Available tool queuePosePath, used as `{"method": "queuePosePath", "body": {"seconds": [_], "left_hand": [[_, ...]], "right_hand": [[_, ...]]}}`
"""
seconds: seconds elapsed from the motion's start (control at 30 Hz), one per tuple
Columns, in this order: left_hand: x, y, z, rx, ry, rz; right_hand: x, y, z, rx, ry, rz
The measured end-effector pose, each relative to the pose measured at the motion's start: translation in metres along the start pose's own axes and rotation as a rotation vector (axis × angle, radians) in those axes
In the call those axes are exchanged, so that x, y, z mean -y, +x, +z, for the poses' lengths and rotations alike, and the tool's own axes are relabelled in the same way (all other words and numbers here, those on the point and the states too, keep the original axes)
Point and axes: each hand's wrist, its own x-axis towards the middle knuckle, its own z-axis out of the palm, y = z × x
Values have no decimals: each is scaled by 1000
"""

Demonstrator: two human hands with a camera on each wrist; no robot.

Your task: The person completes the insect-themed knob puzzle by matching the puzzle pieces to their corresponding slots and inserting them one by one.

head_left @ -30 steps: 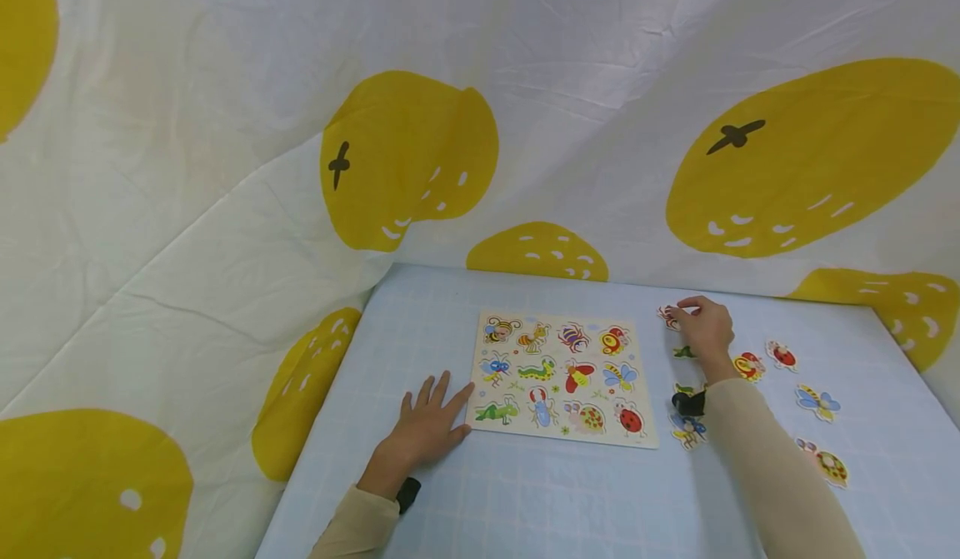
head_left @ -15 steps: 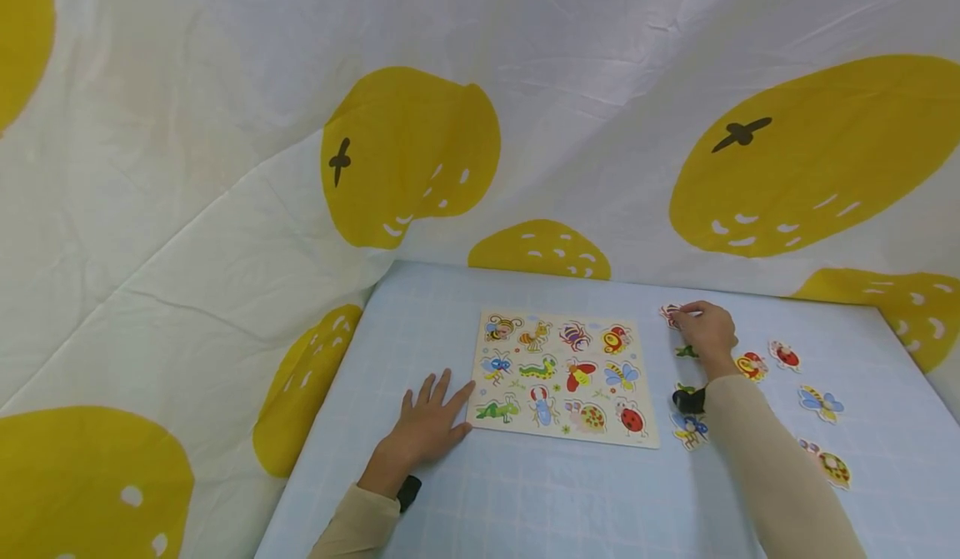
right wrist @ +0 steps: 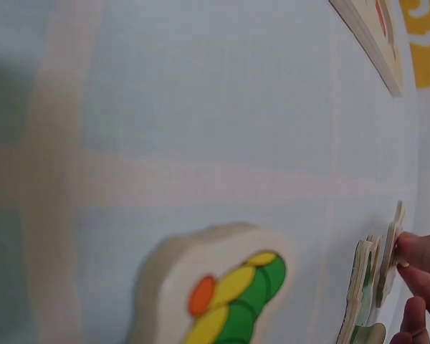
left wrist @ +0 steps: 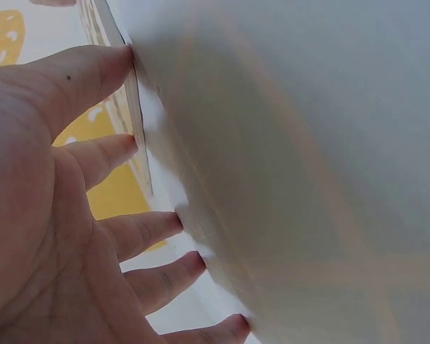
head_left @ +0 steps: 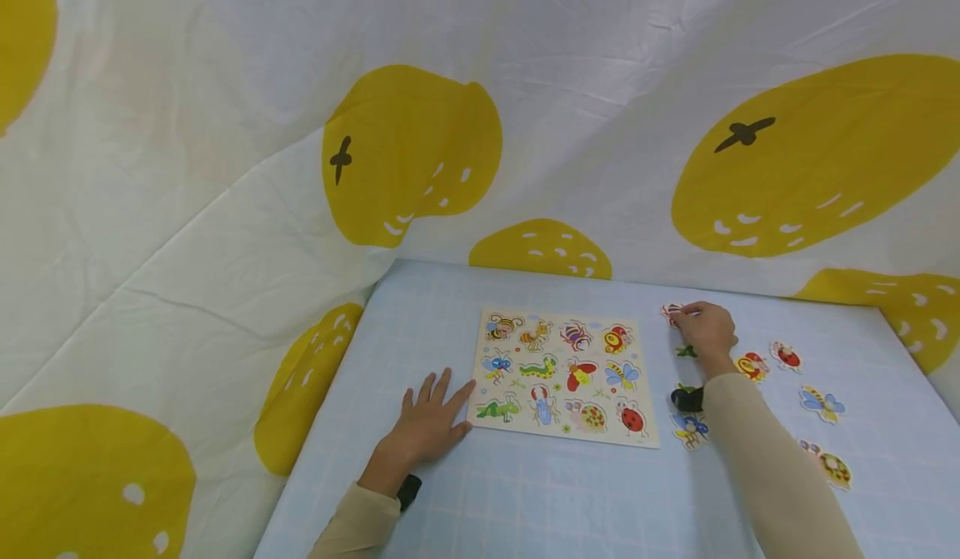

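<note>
My right hand (head_left: 707,330) pinches the edge of a dark red striped bug puzzle piece (head_left: 667,312) at the far right of the board. In the right wrist view the thumb and fingers (right wrist: 423,251) meet on that thin wooden piece (right wrist: 388,261), beside a green piece (right wrist: 358,294). My left hand (head_left: 426,426) rests spread on the cloth, its thumb and index fingertip touching the left edge of the insect puzzle board (head_left: 642,388). Fingertips press down on the cloth in the left wrist view, next to the board's side (left wrist: 134,107).
Right of the board lie loose pieces: a mosquito (head_left: 690,430), a snail (head_left: 832,467), a blue-winged bug (head_left: 821,403), a ladybug (head_left: 785,355) and a red-yellow bug (head_left: 750,366). A caterpillar piece (right wrist: 229,301) is near the right wrist. A patterned curtain (head_left: 577,151) stands behind.
The right hand stays pinched on the bug piece, with barely any movement. The left hand keeps its place by the board. The whole view shifts slightly.
</note>
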Motion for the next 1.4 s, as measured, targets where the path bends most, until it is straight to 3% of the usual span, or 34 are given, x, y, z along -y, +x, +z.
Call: {"method": "queuePosePath", "body": {"seconds": [0.53, 1.03, 1.4], "left_hand": [[0, -1, -2, 4, 6, 3], [-2, -1, -1, 6, -6, -12], [-1, -2, 0, 1, 1, -8]], "right_hand": [[5, -7, -3, -39, 6, -17], [21, -25, -6, -21, 58, -120], [37, -44, 0, -37, 65, -265]]}}
